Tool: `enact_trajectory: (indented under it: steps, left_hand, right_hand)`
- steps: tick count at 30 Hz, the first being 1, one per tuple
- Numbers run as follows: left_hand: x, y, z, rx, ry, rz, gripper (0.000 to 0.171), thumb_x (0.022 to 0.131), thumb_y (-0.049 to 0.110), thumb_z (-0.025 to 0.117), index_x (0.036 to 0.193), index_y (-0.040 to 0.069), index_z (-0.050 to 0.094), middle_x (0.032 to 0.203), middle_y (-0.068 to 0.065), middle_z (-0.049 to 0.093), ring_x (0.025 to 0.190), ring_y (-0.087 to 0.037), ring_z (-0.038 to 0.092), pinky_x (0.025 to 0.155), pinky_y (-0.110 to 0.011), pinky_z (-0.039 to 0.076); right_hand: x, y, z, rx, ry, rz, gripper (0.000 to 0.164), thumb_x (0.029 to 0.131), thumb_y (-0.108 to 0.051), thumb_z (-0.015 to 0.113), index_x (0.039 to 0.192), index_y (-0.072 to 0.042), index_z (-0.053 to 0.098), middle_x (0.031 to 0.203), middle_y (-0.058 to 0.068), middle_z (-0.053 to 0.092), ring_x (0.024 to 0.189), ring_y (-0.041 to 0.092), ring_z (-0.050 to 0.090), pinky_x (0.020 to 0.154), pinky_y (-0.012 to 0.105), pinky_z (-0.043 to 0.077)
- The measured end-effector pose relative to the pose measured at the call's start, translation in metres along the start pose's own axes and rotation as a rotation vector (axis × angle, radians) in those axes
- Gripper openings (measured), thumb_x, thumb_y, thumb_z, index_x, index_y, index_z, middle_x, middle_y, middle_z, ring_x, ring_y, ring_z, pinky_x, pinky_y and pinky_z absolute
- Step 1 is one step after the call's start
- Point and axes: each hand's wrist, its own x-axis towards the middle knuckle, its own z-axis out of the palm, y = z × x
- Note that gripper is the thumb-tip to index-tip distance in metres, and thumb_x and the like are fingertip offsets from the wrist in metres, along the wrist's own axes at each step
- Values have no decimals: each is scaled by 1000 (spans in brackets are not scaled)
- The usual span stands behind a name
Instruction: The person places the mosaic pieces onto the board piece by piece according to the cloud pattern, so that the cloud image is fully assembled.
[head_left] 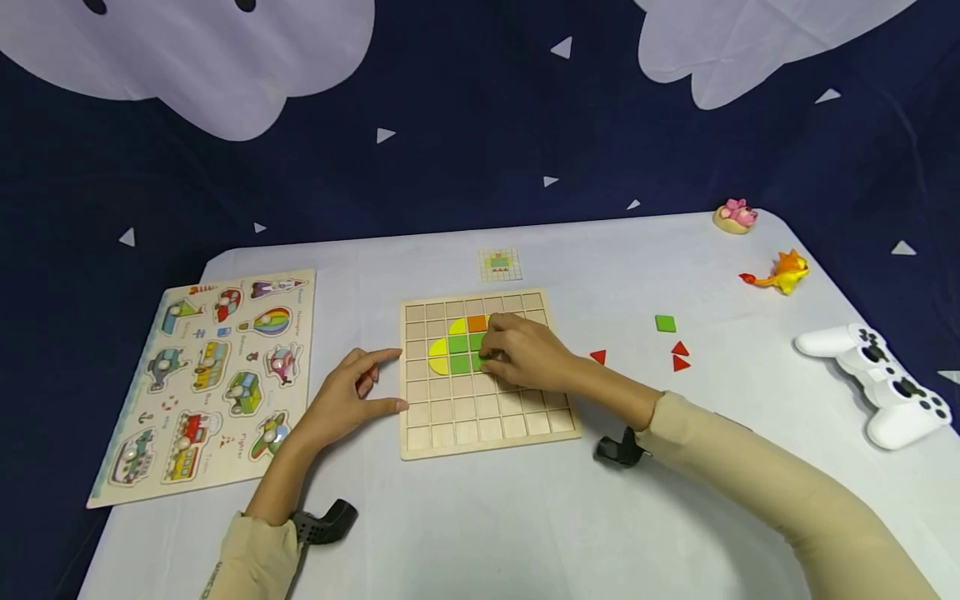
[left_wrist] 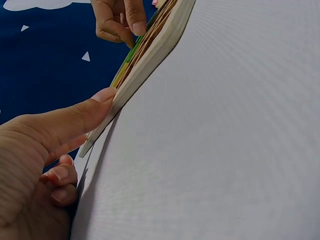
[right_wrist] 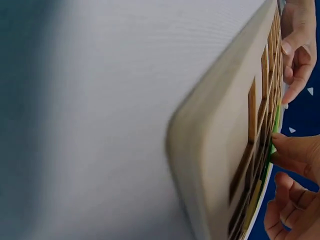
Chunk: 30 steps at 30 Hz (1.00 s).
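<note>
A square wooden grid board [head_left: 450,433] lies on the table, its cells partly filled with yellow rounded tiles [head_left: 438,357], green square tiles [head_left: 459,363] and one orange square tile [head_left: 477,323]. My right hand [head_left: 525,352] is over the middle of the grid, thumb and fingertips pinching a green square tile [head_left: 478,362] at the right of the green group. The hand covers part of the cells there. At the board's left edge my left hand [head_left: 345,398] touches the frame with outstretched thumb [left_wrist: 75,117] and index finger; its other fingers are bent.
Right of the board lie a loose green square [head_left: 665,323] and red triangles [head_left: 680,362]. A small pattern card [head_left: 500,264] is behind it. A vehicle puzzle board [head_left: 232,375] lies left; a white game controller [head_left: 877,383] and two small figures [head_left: 787,271] are at the right.
</note>
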Motion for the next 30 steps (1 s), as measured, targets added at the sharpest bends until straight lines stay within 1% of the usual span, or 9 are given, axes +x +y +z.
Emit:
enact_trajectory:
  steps: [5, 11, 13, 16, 19, 25, 30]
  left_hand:
    - [0, 2, -1, 6, 3, 3, 72, 75, 23, 88, 138, 10, 57, 85, -2, 38, 75, -15, 37, 69, -28, 33]
    - [-1, 1, 0, 6, -1, -11, 72, 75, 23, 88, 138, 10, 57, 86, -3, 39, 75, -15, 37, 68, -27, 33]
    - [-1, 0, 0, 3, -2, -14, 72, 75, 23, 88, 139, 11, 57, 86, -3, 39, 75, -15, 37, 68, -27, 33]
    - [-1, 0, 1, 0, -3, -10, 72, 75, 24, 88, 139, 11, 57, 86, -3, 39, 75, -15, 37, 67, -27, 33]
    - [-1, -1, 1, -4, 1, -6, 72, 75, 24, 88, 138, 11, 57, 85, -3, 38, 75, -15, 37, 67, -27, 33]
    - [-1, -2, 0, 2, 5, -5, 72, 74, 24, 88, 138, 11, 58, 85, -2, 38, 75, -15, 37, 68, -27, 33]
    - [0, -1, 1, 3, -2, -8, 72, 75, 24, 88, 138, 11, 57, 86, -2, 39, 76, -15, 38, 69, -27, 34]
  right_hand:
    - [1, -2, -1, 8, -8, 27, 12, 86, -21, 78, 90, -10, 76, 84, 0, 57, 75, 11, 49, 67, 25, 44]
    - [0, -4, -2, -7, -37, 63, 18, 88, -25, 77, 97, -10, 76, 86, 2, 57, 78, 13, 47, 68, 26, 42]
    - [-2, -4, -3, -22, -16, 68, 21, 87, -27, 77, 99, -10, 77, 86, 2, 57, 77, 13, 47, 68, 26, 42]
    - [-7, -3, -6, -26, 38, 77, 25, 85, -29, 79, 99, -8, 78, 86, 3, 58, 76, 13, 47, 68, 27, 43]
    - [-14, 1, -12, -14, 75, 102, 25, 84, -28, 81, 98, -7, 78, 87, 4, 59, 75, 13, 49, 67, 28, 45]
    - [-36, 19, -24, 25, 87, 191, 26, 80, -24, 83, 98, -6, 77, 89, 4, 60, 78, 17, 52, 69, 31, 47]
    - [-59, 37, -31, -25, 103, 262, 28, 79, -24, 84, 99, -7, 77, 92, 3, 60, 82, 18, 54, 71, 34, 46]
